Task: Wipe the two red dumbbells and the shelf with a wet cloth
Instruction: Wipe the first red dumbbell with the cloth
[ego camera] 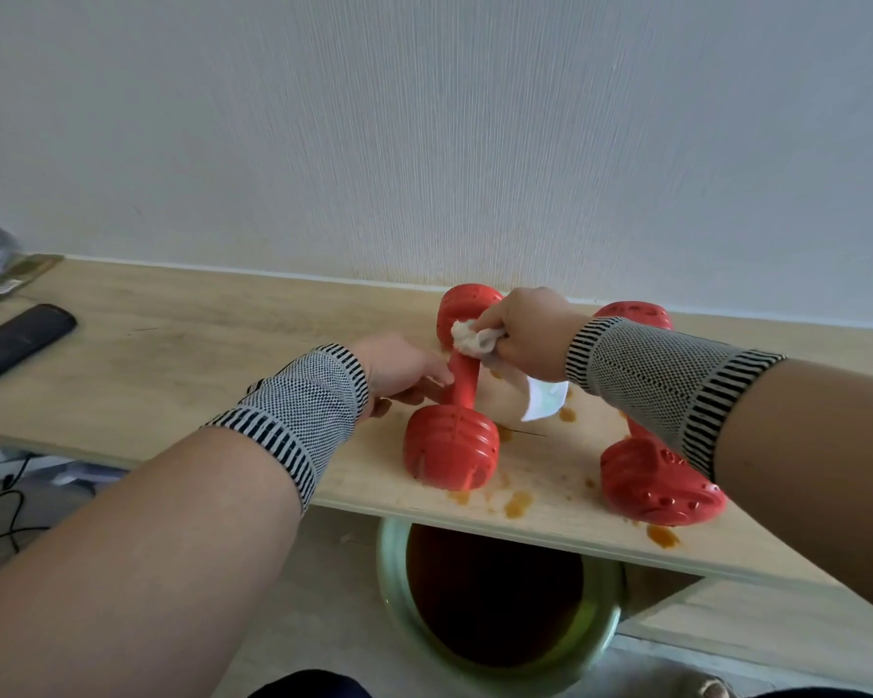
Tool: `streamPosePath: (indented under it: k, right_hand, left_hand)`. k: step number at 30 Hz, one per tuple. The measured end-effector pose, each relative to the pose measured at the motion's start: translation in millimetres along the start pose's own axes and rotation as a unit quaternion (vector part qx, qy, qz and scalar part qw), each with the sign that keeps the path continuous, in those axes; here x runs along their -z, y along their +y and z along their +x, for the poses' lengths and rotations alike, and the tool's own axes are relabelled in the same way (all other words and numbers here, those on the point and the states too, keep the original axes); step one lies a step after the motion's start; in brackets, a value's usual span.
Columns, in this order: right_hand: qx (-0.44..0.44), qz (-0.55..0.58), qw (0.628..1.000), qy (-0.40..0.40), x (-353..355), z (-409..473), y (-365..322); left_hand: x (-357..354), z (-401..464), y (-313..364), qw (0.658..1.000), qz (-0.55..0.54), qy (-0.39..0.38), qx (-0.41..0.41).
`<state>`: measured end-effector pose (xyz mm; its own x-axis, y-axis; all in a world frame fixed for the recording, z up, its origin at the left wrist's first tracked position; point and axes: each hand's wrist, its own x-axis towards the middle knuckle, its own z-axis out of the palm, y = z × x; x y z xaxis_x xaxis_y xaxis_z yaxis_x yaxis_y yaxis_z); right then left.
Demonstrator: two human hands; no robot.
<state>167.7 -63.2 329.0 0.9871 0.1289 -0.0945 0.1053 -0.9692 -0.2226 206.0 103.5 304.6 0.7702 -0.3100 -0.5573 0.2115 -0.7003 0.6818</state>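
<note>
Our left hand (399,367) grips the near dumbbell (457,395) by its handle. Our right hand's (527,332) fingers clench the cloth (475,339) against it on the shelf (197,355).

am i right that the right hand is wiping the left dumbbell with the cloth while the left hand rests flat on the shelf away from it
Not quite. In the head view the left hand is not flat on the shelf; it grips the handle of the left dumbbell to steady it. The rest holds: the right hand presses the cloth on that dumbbell.
</note>
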Motion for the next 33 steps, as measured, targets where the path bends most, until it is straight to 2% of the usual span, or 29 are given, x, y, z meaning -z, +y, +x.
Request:
streamPosePath:
  k: [3,6,13,17,19,21,25,28,30,33]
  right_hand:
    - [-0.001,0.050,0.999,0.010,-4.1,-3.4,4.6]
    - [-0.011,0.079,0.997,0.009,-4.5,-3.8,12.3]
    - [-0.004,0.098,0.995,-0.001,-0.3,-11.1,20.8]
    - [0.032,0.098,0.993,-0.060,5.6,-23.1,18.9]
    - [0.061,0.094,0.988,-0.110,4.4,-26.9,14.8]
    - [0.067,0.093,0.985,-0.126,3.5,-27.2,10.0]
    - [0.023,0.061,0.997,-0.035,2.3,-9.7,3.7]
    - [-0.034,0.097,0.995,0.011,-3.0,2.0,7.1]
    - [-0.024,0.133,0.991,-0.012,-3.6,-0.8,8.7]
    - [0.046,0.127,0.985,-0.104,-2.2,-14.2,3.5]
  left_hand:
    - [-2.5,-2.9,3.8,0.998,0.063,-0.011,-0.030]
    - [-10.6,-5.0,13.5,0.998,0.038,-0.011,-0.058]
    - [-25.0,-4.2,17.9,0.997,0.008,-0.031,-0.067]
    - [-21.8,-2.2,12.2,0.997,0.027,-0.042,-0.057]
    - [-16.7,-0.8,8.9,0.998,0.012,-0.036,-0.044]
    - [-12.6,0.4,6.0,0.999,-0.006,-0.029,-0.035]
    - [-8.6,1.7,2.1,0.999,-0.029,-0.004,-0.018]
    - [-7.3,0.5,0.9,0.999,-0.027,0.004,-0.022]
    - [-5.8,0.3,-0.5,0.999,-0.016,-0.002,-0.030]
    - [-3.2,2.7,-3.6,0.999,-0.015,-0.004,-0.033]
